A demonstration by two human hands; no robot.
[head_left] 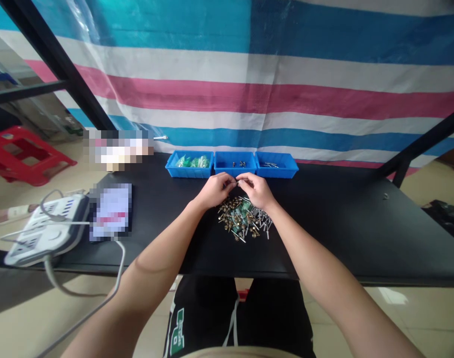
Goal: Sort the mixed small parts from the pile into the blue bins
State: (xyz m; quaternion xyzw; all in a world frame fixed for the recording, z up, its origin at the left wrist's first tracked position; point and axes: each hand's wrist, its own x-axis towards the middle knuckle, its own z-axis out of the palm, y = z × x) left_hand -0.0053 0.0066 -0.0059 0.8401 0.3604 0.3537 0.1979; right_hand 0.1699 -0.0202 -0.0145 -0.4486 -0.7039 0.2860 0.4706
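Note:
My left hand (217, 189) and my right hand (257, 190) meet fingertip to fingertip above the table, just in front of the blue bins. Both are closed in a pinch; whatever lies between the fingers is too small to make out. Below them spreads a mixed pile (244, 219) of brass-coloured screws, silver pin-like pieces and small green clear packets. The left blue bin (189, 172) holds green and whitish packets. A few dark screws lie in the middle blue bin (234, 172), and several thin silver pins in the right blue bin (277, 173).
On the left of the black table (334, 228) lie a white power strip (49, 233) with cables and a blurred-out device (113, 211). A small metal piece (386, 196) sits at the right. Black frame posts rise at both sides before a striped sheet (227, 69).

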